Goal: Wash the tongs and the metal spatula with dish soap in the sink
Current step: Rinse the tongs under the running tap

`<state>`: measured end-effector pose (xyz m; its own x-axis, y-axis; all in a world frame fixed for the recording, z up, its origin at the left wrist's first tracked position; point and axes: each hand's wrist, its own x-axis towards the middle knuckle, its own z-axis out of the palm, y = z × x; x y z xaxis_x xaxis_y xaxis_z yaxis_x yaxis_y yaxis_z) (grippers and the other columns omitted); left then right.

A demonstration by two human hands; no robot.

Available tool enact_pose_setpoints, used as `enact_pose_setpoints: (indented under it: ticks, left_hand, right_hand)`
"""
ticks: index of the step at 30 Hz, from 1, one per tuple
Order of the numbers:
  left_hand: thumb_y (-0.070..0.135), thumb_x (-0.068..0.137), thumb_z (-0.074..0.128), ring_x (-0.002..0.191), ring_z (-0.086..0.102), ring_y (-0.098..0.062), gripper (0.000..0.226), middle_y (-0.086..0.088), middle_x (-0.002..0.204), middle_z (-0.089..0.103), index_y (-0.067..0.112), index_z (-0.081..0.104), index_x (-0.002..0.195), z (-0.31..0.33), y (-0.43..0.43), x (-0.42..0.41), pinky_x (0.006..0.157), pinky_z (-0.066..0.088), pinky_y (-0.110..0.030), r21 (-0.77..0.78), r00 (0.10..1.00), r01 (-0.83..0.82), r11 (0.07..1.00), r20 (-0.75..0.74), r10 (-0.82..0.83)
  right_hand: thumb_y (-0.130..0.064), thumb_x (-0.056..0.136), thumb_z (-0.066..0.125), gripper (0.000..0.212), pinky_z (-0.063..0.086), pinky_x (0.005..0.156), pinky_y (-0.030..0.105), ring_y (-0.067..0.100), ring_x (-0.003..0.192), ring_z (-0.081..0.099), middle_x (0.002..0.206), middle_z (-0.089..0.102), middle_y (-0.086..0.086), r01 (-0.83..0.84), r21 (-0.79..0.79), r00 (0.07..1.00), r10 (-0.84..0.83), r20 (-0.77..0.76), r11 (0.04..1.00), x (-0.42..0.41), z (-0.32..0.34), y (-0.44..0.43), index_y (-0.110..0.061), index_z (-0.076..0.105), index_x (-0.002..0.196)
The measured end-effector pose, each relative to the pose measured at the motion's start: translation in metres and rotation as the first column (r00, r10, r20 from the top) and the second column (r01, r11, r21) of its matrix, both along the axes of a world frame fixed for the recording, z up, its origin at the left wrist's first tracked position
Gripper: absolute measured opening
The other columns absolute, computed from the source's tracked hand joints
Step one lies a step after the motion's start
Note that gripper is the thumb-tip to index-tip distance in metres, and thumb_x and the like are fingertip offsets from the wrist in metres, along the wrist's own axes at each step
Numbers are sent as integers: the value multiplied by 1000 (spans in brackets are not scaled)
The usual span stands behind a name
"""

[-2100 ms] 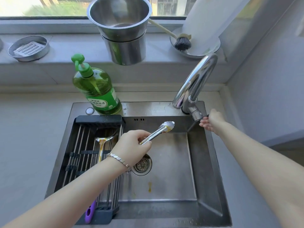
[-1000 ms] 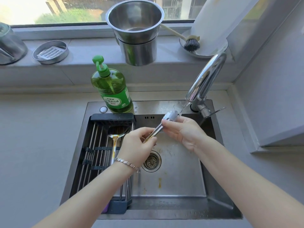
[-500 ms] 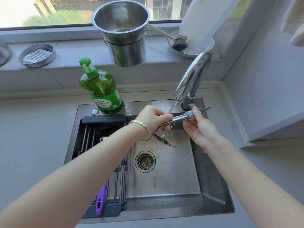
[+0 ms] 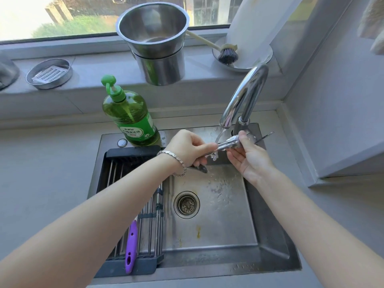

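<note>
The metal tongs (image 4: 225,145) lie level under the running faucet (image 4: 243,100), over the back of the steel sink (image 4: 272,235). My left hand (image 4: 190,149) grips their handle end, whose dark tip sticks out below my palm. My right hand (image 4: 246,154) holds the jaw end with thumb and fingers. Water falls on the tongs between my hands and splashes on the sink floor. The spatula's purple handle (image 4: 131,248) shows on the black drying rack (image 4: 133,156) at the sink's left; my left forearm hides its metal blade. The green dish soap bottle (image 4: 129,115) stands behind the rack.
On the windowsill stand stacked steel pots (image 4: 158,48), a round metal dish (image 4: 49,73) and a dish brush (image 4: 226,54) on a plate beside a paper towel roll (image 4: 253,23). The drain (image 4: 187,204) sits mid-sink. A grey wall closes the right side.
My right hand left the faucet lever and took the tongs' jaw end. My left hand carried the tongs up under the spout, turning them level. Water now runs over them.
</note>
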<state>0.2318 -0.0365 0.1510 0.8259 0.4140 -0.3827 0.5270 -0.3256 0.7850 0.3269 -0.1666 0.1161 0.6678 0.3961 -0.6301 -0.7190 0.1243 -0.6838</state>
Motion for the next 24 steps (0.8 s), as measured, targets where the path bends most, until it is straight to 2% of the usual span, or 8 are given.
enact_pose_setpoints:
  ticks: [3,7,10,13,15,17,19,24]
  left_hand:
    - [31,81,68,34,48,0,26,4,49,64,9,70,69,-4,7,-14,39,43,-13,-30,998,-64,997,7,64]
    - [26,89,58,50,56,8,17,7,70,66,15,71,86,-6,12,-39,52,44,-5,-9,987,-133,991,87,133]
    - [32,94,47,60,58,-4,18,6,73,55,18,59,93,-15,13,-58,50,45,-11,-30,946,-310,950,-110,305]
    - [43,89,53,57,60,-21,36,-12,77,60,7,49,90,-20,10,-74,50,50,-23,-465,788,-592,658,-506,351]
    - [42,89,53,44,56,-10,40,-13,71,67,3,50,83,-24,8,-85,35,44,-13,-639,776,-625,448,-570,270]
    - [35,91,50,29,42,0,33,-2,53,61,4,52,79,-29,4,-89,26,31,-7,-707,798,-603,369,-528,291]
    - [32,92,51,24,34,0,27,1,47,55,9,51,77,-35,-2,-91,25,25,-7,-693,787,-610,384,-475,394]
    - [23,90,58,31,45,-1,17,-3,60,67,8,52,84,-38,-23,-94,32,38,-10,-509,835,-545,666,-261,484]
  right_hand:
    - [-26,89,60,21,52,46,18,8,47,64,52,66,-1,-50,3,999,50,9,999,-9,-1,8,-11,59,74]
    - [-26,89,59,22,53,46,18,8,46,63,50,65,-2,-124,18,992,123,35,992,-20,-1,19,-11,60,73]
    - [-26,89,60,23,54,48,19,7,45,61,49,63,-3,-170,-3,983,170,72,985,-26,2,24,-10,60,72]
    - [-27,89,59,23,55,52,19,10,52,65,57,67,0,-235,-15,962,235,140,972,-32,-1,22,-10,62,73]
    - [-26,90,57,23,55,54,18,9,54,66,58,68,-1,-270,-17,949,269,167,963,-37,-4,17,-11,62,74]
    - [-27,92,53,24,55,55,18,9,55,66,64,68,1,-307,2,943,304,135,952,-40,-8,10,-11,62,76]
    - [-27,94,49,25,56,58,18,8,57,66,68,68,3,-336,29,941,334,53,941,-42,-13,3,-12,60,77]
    - [-21,96,49,26,58,63,23,13,59,68,62,68,5,-259,49,957,263,-122,965,-42,-19,-2,-8,56,74]
